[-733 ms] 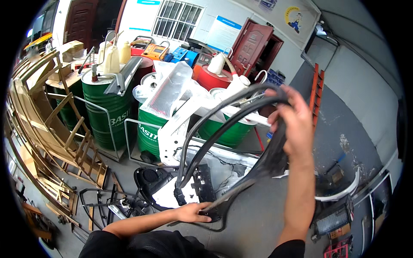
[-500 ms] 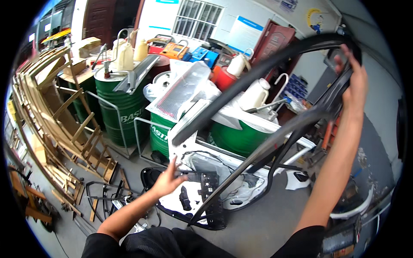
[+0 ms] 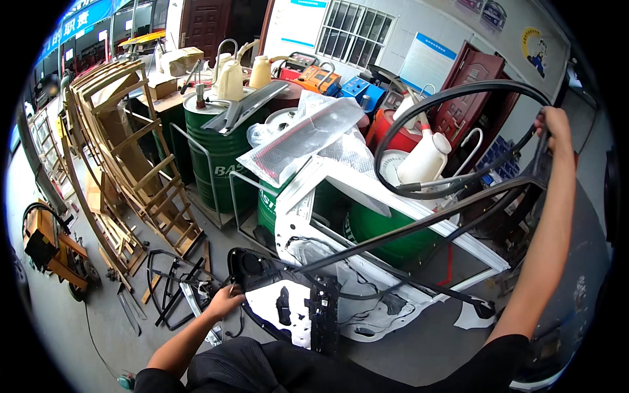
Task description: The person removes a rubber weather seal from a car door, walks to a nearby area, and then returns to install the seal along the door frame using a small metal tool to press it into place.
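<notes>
At upper right, raised above the white door frame [image 3: 285,213]: long black rubber strip [image 3: 491,86], carried by the right hand [image 3: 557,128] alone. Fingers there wrapped tightly around the gathered runs, with little or no gap. Lower left, beside the black-and-white trim panel [image 3: 324,311]: left hand [image 3: 226,301], off the strip, fingers half curled — cannot tell whether gripping the panel's edge or merely touching.

Done, by the look of it: strip lifted and spread into 1 broad loop with trailing runs. Not yet done: no laying down, no fastening to be seen; any joint with the door impossible to tell.

Loop bulging leftward from the right hand, across the view of a white jug [image 3: 426,157]. Long lower run sloping down and leftward past the door, aimed towards the trim panel — long axis diagonal, upper right to lower left.
</notes>
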A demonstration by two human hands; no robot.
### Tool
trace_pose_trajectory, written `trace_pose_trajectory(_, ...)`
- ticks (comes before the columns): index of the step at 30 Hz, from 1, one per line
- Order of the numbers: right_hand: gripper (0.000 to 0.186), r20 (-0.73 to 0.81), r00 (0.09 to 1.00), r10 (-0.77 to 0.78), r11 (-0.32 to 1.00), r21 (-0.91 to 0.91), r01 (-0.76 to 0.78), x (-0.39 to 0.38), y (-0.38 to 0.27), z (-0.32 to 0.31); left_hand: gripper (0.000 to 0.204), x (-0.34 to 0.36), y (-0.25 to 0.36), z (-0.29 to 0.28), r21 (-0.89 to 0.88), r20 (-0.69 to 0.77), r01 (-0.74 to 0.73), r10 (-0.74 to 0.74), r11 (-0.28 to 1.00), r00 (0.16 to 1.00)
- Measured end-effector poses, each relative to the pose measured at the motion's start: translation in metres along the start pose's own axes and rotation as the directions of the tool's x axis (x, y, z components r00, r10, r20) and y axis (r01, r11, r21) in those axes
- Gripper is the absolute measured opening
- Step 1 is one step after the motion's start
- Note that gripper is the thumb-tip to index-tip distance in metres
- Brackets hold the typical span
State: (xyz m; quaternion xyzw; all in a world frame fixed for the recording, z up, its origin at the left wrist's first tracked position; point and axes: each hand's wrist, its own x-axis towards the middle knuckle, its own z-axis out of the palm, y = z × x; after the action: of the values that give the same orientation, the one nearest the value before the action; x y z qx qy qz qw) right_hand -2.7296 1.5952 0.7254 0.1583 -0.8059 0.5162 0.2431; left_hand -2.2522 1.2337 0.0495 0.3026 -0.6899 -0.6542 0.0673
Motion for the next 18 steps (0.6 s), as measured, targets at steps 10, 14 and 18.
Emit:
trace_pose_trajectory(10, 0.012, 0.155, 0.987, -0.035, 0.855, -0.508, 0.110, 0.009, -0.003, 0.015, 0.028, -0.079, -0.063, -0.004, -0.123, -0.221, 0.369, -0.388, 0.921, 0.895)
trace_pose_trajectory(14, 0.016, 0.362, 0.923, 0.130, 0.776, -0.617, 0.132, -0.034, -0.005, 0.049, 0.030, -0.085, -0.106, 0.011, -0.230, -0.184, 0.370, -0.413, 0.900, 0.892)
trace_pose_trajectory(18, 0.018, 0.427, 0.883, 0.193, 0.806, -0.582, 0.105, -0.048, 0.015, 0.075, 0.030, -0.090, -0.113, 0.026, -0.229, -0.177, 0.368, -0.410, 0.901, 0.895)
